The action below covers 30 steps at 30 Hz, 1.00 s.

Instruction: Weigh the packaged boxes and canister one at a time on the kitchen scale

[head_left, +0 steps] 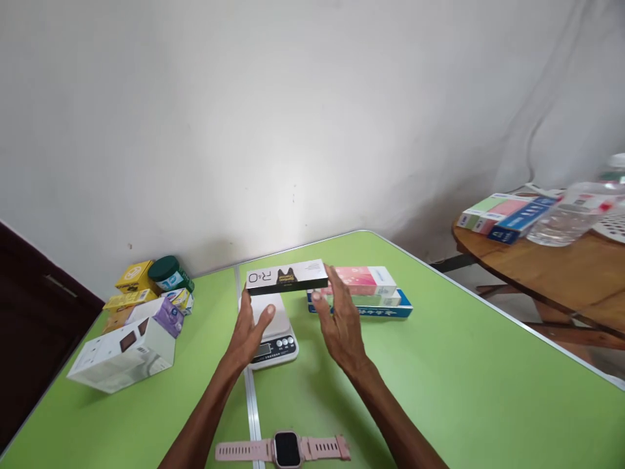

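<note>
My left hand (pixel 248 335) and my right hand (pixel 342 319) hold a long white-and-black toothpaste box (pixel 266 279) between them, one at each end. It is raised level over a white kitchen scale (pixel 278 319) and hides the scale's back part. The scale's small display and buttons face me. Just beyond my right hand lies a stack of long boxes: a pink box (pixel 368 280) on top, a pale green box (pixel 388 300) under it and a blue box (pixel 385 312) at the bottom. The right hand hides part of this stack.
A pink smartwatch (pixel 286 449) lies at the green table's (pixel 454 365) near edge. On the left stand a white box (pixel 127 358), a yellow box (pixel 135 277) and a green jar (pixel 170 273). A wooden table (pixel 561 273) at right holds boxes and a clear plastic bottle (pixel 566 218).
</note>
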Tool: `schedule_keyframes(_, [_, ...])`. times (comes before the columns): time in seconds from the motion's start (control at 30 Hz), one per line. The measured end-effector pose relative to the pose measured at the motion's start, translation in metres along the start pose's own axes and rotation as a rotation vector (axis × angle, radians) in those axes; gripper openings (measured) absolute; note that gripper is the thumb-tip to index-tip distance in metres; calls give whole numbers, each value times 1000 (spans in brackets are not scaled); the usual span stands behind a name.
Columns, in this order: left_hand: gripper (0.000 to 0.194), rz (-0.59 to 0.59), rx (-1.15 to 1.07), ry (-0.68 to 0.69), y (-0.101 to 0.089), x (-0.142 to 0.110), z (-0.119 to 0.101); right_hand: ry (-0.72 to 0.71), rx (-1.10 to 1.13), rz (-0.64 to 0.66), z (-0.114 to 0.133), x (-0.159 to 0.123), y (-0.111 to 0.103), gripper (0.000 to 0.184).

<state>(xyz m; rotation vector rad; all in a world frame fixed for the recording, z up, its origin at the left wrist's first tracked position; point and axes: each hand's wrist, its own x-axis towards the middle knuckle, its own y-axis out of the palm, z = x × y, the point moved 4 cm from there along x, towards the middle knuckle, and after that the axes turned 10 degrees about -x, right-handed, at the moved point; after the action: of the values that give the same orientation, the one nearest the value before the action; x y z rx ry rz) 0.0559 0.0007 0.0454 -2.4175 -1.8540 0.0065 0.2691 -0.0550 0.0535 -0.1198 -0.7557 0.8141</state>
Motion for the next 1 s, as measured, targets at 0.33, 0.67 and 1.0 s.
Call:
schedule_keyframes(0.33, [88,-157,27,-151,-48,-42,61,-6,90,227,-11,-37,67,64])
schedule_keyframes(0.67, [86,-183,74,13,-50,-43,72,244,188,357,-49,-54,80,70])
schedule_keyframes(1.0, [86,-343,-111,61,-67,-39,92,322,157,299,-74,-59,75,65])
